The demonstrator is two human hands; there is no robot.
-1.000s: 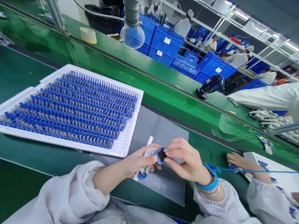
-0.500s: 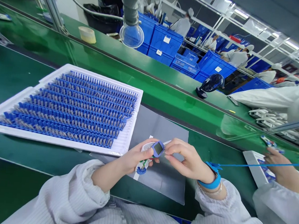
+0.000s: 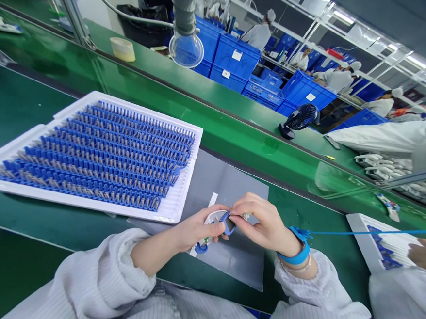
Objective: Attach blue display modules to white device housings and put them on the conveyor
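My left hand (image 3: 197,229) is closed around a small white device shell (image 3: 212,217) with a blue tip (image 3: 201,248) at its lower end. My right hand (image 3: 257,222) pinches a small blue-framed screen module (image 3: 229,224) against the shell, fingers curled over it. Both hands work above a grey mat (image 3: 229,185) on the green bench. A blue strap (image 3: 297,255) circles my right wrist, with a blue cord running off to the right.
A white tray (image 3: 181,196) filled with rows of blue parts lies left of the mat. A co-worker's hand (image 3: 423,254) rests by another white tray (image 3: 364,233) at right. A black fan (image 3: 301,119), a tape roll (image 3: 123,48), a clear funnel hood (image 3: 186,48) and blue crates (image 3: 238,59) stand beyond.
My right hand has closed over the blue screen module, tilting it down onto the shell. The co-worker's hand has drawn back to the right edge.
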